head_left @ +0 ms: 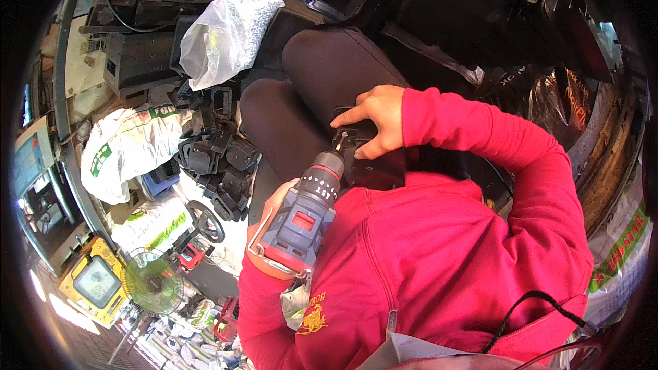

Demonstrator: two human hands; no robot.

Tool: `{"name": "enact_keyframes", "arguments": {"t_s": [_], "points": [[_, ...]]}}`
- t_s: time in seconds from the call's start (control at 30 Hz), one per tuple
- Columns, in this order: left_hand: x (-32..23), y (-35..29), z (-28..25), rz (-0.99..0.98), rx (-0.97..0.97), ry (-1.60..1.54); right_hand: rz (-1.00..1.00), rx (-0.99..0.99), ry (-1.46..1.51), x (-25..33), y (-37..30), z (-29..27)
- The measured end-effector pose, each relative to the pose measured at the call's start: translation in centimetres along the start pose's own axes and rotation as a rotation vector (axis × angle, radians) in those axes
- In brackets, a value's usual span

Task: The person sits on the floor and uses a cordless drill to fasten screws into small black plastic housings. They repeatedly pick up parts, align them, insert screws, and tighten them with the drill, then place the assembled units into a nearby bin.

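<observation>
A grey and red cordless drill (301,223) is in my left hand (271,216), whose fingers wrap its grip and are mostly hidden behind the body. Its black chuck and short bit (340,140) point away from me, at a small black part (373,164) on my lap. Thumb and fingers of my right hand (380,120) bend over that part and hold it against my thigh. Whether the bit touches it, I cannot tell. My dark-trousered legs (343,62) stretch out beyond.
A clear bag of small silvery pieces (236,31) lies beyond my knees. To the left are several black housings (219,157), a white sack (133,151), a green fan (154,284) and a yellow-framed screen (96,281). Dark metal equipment (486,20) stands at the far right.
</observation>
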State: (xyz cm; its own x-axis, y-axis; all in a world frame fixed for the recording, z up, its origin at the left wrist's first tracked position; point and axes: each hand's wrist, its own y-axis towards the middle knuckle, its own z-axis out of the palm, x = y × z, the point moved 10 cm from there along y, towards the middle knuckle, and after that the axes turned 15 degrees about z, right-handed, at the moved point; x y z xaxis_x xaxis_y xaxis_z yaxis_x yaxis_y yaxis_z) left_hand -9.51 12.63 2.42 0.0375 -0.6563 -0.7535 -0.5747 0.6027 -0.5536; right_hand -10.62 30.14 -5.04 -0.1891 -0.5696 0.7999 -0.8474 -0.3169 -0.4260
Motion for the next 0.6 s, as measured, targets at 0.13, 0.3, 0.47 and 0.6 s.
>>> {"name": "enact_keyframes", "arguments": {"t_s": [0.13, 0.3, 0.47, 0.6], "points": [[0.3, 0.1, 0.2, -0.03, -0.131, -0.4, -0.029, -0.01, 0.035, -0.2, 0.2, 0.0], [0.9, 0.4, -0.3, 0.05, -0.066, -0.083, -0.027, 0.023, 0.058, -0.6, 0.6, 0.4], [-0.4, -0.2, -1.2, 0.242, -0.034, 0.147, -0.018, 0.064, 0.078, -0.7, 0.9, 0.5], [-2.0, -1.2, -1.3, 0.427, -0.054, 0.189, -0.049, 0.006, 0.06, -0.1, 0.1, 0.3]]}}
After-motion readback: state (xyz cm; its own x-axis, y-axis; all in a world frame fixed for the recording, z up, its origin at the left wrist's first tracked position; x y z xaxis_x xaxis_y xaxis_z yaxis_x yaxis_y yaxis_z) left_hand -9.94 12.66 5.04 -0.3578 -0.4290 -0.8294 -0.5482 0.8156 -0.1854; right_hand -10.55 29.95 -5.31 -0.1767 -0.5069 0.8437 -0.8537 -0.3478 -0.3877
